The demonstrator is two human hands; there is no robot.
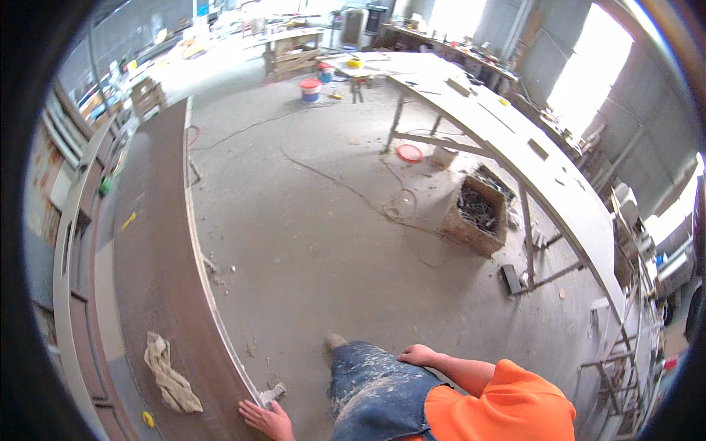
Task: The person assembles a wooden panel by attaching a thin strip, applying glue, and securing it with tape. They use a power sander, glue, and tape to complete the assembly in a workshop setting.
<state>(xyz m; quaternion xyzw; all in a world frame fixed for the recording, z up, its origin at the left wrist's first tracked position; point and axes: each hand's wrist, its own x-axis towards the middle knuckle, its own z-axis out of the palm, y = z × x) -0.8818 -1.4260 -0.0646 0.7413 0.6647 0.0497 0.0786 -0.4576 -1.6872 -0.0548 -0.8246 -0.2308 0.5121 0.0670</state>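
Note:
My left hand (pixel 267 420) lies flat on the near edge of a long brown panel (pixel 165 264), its fingers pointing across the surface and nothing in its grasp. A crumpled beige cloth (pixel 168 375) rests on the panel to the left of that hand. Farther off on the same surface is a small yellow object (pixel 128 220). Another yellow item (pixel 148 419), perhaps a tape measure, sits near the panel's far long edge. My right hand (pixel 417 355) rests on the leg of my stained dark jeans (pixel 369 380), with nothing visible in it.
A long white-topped table (pixel 551 187) on metal legs runs along the right. Below it, a box of scraps (pixel 480 209) and a red lid (pixel 410 153) are on the floor. A cable (pixel 331 176) crosses the dusty floor toward a bucket (pixel 310 91).

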